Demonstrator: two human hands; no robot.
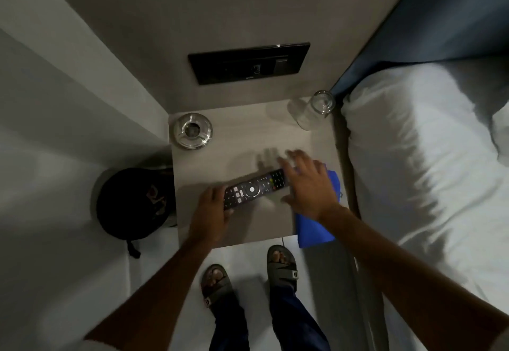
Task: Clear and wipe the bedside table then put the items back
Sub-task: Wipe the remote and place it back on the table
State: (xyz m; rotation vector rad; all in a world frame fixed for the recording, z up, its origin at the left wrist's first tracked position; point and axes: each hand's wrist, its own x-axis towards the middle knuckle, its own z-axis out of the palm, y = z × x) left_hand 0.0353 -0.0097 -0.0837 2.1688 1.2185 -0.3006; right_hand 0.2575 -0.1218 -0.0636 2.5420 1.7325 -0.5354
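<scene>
Grey and dim, the bedside table [248, 136] sits in the corner between a pale wall and the bed [413, 158], and its top carries everything you are handling. Your remote control [254, 188] lies slanted near the table's front edge, buttons up. Your left hand [212, 213] has its grip closed around the remote's near end, thumb over the lower buttons. Your right hand [308, 185] hovers at the remote's far end with its fingers spread and slightly blurred; you grip nothing with it. Beneath that hand, right of the remote, the blue cloth [314, 226] lies on the table and hangs over its front edge. Behind the remote, at the table's back left corner, stands the glass ashtray [192, 130]. At the back right corner, well apart from the remote, a clear drinking glass [314, 111] stands beside the bed. Above the table, a black switch panel [248, 64] is set into the wall. Left of the table, a black bag [132, 202] rests on the floor. Your sandalled feet [248, 273] stand just before the table.
</scene>
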